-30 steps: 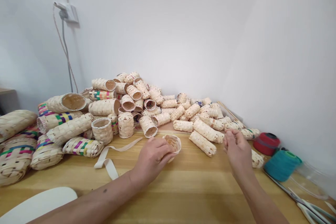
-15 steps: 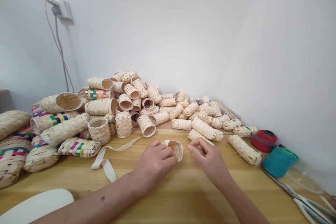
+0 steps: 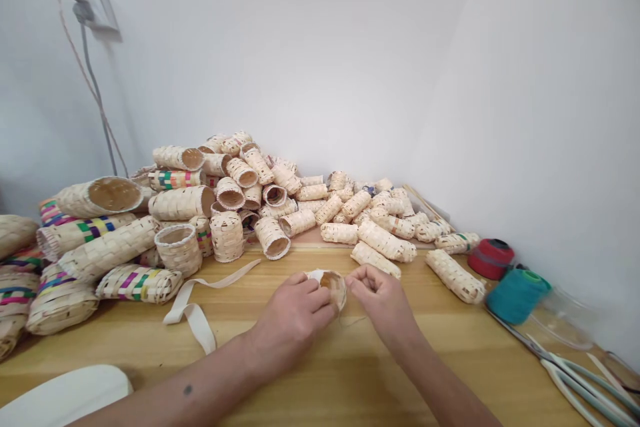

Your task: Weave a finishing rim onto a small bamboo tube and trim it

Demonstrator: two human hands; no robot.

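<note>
My left hand is closed around a small woven basket, its round mouth turned toward me and its body largely hidden behind my fingers. Some white material shows at the rim beside my fingertips. At the right side of that rim my right hand is pinched; what sits between thumb and finger is too small to make out. A fine dark thread curves below the basket toward my right hand. A cream ribbon lies loosely curled on the table, left of my left hand.
Woven baskets are heaped at the back left, and slim woven pieces lie at centre right. Red thread and teal thread spools stand right, near scissors. A white rounded object lies front left.
My right hand has come closer to the basket's rim, narrowing the gap. The thread below the basket now shows. The whole view has shifted slightly.
</note>
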